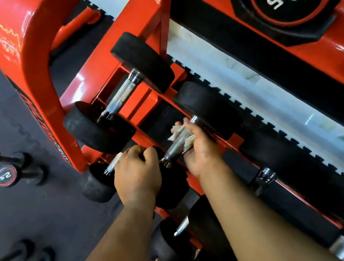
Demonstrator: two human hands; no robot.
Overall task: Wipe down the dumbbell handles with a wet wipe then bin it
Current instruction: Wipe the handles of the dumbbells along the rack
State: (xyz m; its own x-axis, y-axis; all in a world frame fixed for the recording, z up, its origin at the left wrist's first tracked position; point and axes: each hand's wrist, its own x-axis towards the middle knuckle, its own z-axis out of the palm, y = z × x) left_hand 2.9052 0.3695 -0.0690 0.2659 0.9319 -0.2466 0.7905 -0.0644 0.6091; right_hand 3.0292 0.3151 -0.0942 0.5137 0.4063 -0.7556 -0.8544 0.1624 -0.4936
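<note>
Fingers (179, 127) of the right hand (197, 149) curl round the knurled chrome handle (174, 146) of a black rubber-ended dumbbell at frame centre, pressing a crumpled white wet wipe (177, 129) against the far end of it. Across the frame runs the big red steel rack (147, 19), with another dumbbell's handle (120, 94) above. Beside the wiping, the left hand (136, 172) clasps the dumbbell's near black end (173, 180). Wiping seems underway; other handles and binning probably remain.

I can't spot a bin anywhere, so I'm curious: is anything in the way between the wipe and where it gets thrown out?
Cannot tell: no bin shows. The wet wipe is wrapped round the dumbbell handle in the right hand.
</note>
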